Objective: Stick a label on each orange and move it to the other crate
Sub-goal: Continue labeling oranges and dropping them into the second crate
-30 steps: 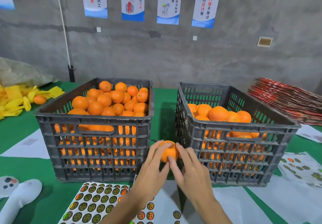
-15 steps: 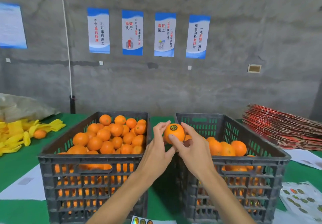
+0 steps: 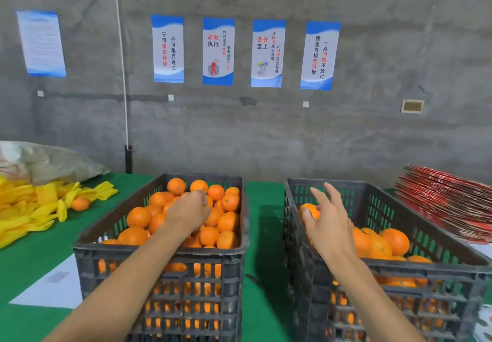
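While the right hand (image 3: pixel 328 224) is hanging over the near corner of the right crate (image 3: pixel 399 269), it is cradling an orange (image 3: pixel 308 210) loosely between thumb and palm, with the other fingers spread and lifting away, so the grip looks close to letting go. The left hand (image 3: pixel 190 212) is reaching down into the left crate (image 3: pixel 159 259), its fingers curling over the heap of oranges (image 3: pixel 223 222) there; whether it has actually closed round one is hidden by the back of the hand, so I cannot tell. The label on the held orange is not showing from this side. Judging from here, the main risk is the orange slipping out early: it is sitting just inside the crate wall, and a loose release could be bouncing it off the rim onto the green surface (image 3: pixel 263 235) between the crates, or bruising it on the fruit below the hand. On the left, a blind grab with attention split between both hands could be dislodging neighbouring oranges from the piled heap. Well out to the left of the left hand, yellow wrappers (image 3: pixel 34 208) are lying on the surface with a stray orange (image 3: pixel 80 203) among them, and a bag (image 3: pixel 48 163) is lying beyond. Out past the right hand, a stack of red cartons (image 3: pixel 447 206) is leaning. Nothing is standing between either hand and its crate.
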A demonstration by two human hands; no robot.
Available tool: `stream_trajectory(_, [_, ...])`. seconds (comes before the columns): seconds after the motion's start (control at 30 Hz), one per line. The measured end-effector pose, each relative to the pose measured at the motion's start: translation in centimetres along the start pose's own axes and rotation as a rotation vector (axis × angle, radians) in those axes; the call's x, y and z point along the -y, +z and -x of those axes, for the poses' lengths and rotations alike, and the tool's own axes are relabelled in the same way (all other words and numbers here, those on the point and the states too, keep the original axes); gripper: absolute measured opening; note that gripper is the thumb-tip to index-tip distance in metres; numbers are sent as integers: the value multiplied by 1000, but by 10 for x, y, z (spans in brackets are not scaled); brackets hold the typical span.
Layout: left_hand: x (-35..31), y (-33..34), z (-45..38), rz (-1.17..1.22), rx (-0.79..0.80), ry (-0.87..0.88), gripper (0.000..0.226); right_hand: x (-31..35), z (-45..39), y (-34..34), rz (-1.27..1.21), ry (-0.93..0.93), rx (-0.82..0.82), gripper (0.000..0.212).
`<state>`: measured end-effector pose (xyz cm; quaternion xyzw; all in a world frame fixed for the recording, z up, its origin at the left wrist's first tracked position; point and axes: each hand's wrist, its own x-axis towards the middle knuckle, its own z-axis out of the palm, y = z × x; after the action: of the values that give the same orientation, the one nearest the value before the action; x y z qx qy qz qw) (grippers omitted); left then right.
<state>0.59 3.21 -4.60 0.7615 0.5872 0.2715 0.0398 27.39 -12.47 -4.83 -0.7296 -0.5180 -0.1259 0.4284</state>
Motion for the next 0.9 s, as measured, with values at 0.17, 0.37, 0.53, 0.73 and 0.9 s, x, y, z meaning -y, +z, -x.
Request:
stream_trajectory(0.17, [61,-1,-32,-404,316,-234,72,29,0,22,39,-86,39,45])
stream_trajectory(0.37, [88,1,-45,-713,369,-303,86,31,-2,31,63,-96,88,39])
stream_trajectory(0.53, [86,-4,-45,-625,312,-348,62,30,-2,30,24,-92,100,36])
stream_trajectory(0.73, [54,-29,-25,-458,1,-49,41,36,4,33,65,-194,86,35])
stream_trajectory(0.9, [-11,-39,26,111,-164,285,56,58,27,33,-243,-333,152,43])
